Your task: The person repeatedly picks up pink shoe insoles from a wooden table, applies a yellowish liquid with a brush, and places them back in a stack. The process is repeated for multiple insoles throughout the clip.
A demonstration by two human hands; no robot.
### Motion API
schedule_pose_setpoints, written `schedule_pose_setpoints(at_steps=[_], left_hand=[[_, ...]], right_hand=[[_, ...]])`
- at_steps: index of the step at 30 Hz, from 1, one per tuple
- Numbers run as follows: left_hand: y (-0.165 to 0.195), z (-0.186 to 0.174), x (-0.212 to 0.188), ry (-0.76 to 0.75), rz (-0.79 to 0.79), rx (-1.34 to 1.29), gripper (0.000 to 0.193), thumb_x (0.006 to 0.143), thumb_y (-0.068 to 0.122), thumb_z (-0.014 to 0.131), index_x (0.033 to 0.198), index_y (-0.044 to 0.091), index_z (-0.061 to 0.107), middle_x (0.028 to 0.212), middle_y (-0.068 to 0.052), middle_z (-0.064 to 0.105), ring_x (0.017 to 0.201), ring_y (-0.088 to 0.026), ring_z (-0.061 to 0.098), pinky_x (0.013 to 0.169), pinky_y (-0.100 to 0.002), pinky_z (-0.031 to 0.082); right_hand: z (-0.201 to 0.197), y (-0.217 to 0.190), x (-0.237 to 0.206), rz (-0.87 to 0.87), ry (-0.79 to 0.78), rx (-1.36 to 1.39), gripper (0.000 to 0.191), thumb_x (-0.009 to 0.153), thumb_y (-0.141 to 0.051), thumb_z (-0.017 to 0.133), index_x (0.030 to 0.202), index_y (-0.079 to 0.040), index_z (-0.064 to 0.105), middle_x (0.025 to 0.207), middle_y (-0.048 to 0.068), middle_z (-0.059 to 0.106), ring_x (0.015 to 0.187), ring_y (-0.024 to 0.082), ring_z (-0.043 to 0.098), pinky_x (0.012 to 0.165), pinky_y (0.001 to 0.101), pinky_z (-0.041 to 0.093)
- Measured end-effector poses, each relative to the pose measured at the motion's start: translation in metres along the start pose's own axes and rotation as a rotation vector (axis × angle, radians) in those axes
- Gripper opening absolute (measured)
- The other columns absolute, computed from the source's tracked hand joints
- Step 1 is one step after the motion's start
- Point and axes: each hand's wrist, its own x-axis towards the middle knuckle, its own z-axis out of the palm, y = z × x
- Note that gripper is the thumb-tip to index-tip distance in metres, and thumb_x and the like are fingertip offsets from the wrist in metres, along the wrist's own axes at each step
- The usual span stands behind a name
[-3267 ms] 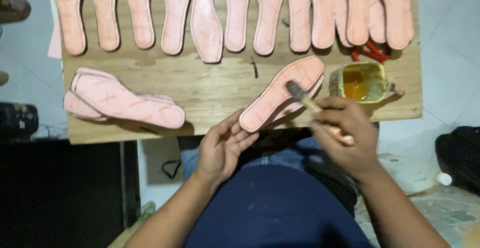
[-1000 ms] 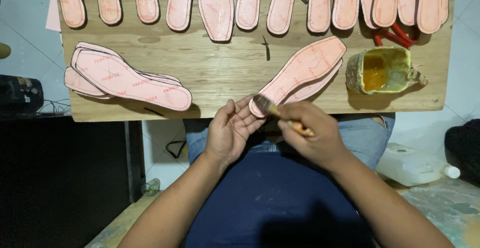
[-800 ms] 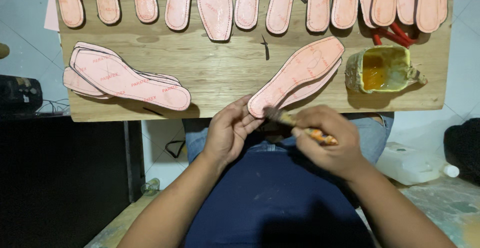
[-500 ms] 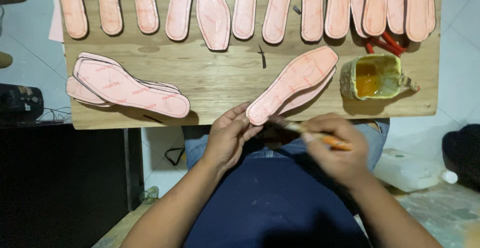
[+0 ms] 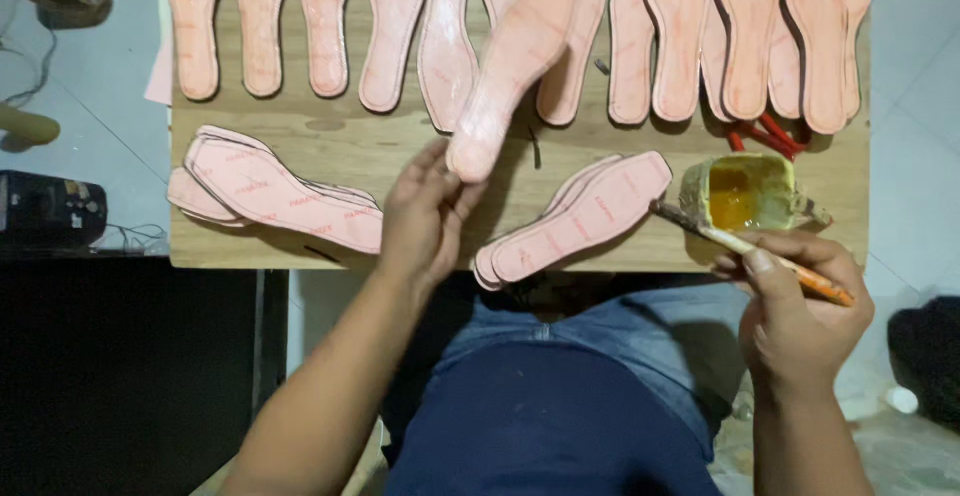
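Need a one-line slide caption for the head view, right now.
Left hand lifts a pink insole over the wooden board; right hand holds a brush beside the glue pot.

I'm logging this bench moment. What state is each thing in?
Left hand: pinching a pink insole, lifted off the board.
Right hand: gripping a brush.
Glue pot: open, amber glue inside.
Insole stack: flat on the wooden board.

The row of flat pink shoe insoles (image 5: 395, 31) far above the hands is cut off by the top edge. The red tool (image 5: 765, 139) above the right hand (image 5: 800, 321) hides mostly under insoles. The print on the pink insoles is too small to read. The brush's bristles (image 5: 668, 213) look blurry.
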Motion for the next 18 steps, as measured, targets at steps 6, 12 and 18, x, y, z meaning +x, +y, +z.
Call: schedule_pose_setpoints(at_steps=[6, 12, 18], left_hand=[[-0.028, 0.017, 0.051, 0.072, 0.026, -0.029, 0.056, 0.093, -0.009, 0.048, 0.146, 0.004, 0.038, 0.137, -0.014, 0.057, 0.116, -0.025, 0.062, 0.101, -0.041, 0.055], [-0.057, 0.049, 0.085, 0.098, -0.004, -0.06, 0.06, 0.09, -0.013, 0.046, 0.147, 0.002, 0.038, 0.139, -0.015, 0.055, 0.117, -0.027, 0.061, 0.102, -0.043, 0.056], [-0.087, 0.087, 0.099, 0.058, -0.059, -0.013, 0.064, 0.088, -0.015, 0.047, 0.149, 0.001, 0.038, 0.134, -0.016, 0.057, 0.115, -0.028, 0.063, 0.1, -0.042, 0.058]], right_hand=[[-0.014, 0.012, -0.004, 0.049, -0.001, 0.033, 0.009, 0.105, 0.005, 0.065, 0.112, 0.007, 0.06, 0.108, 0.024, 0.07, 0.088, 0.026, 0.071, 0.086, 0.0396, 0.06], [-0.027, 0.014, -0.006, 0.089, 0.025, 0.019, 0.012, 0.102, 0.006, 0.064, 0.113, 0.006, 0.06, 0.108, 0.023, 0.069, 0.088, 0.026, 0.071, 0.088, 0.0402, 0.061], [-0.042, 0.006, -0.001, 0.054, 0.066, -0.024, 0.01, 0.103, 0.005, 0.065, 0.112, 0.005, 0.06, 0.108, 0.023, 0.07, 0.088, 0.025, 0.071, 0.087, 0.0386, 0.061]])
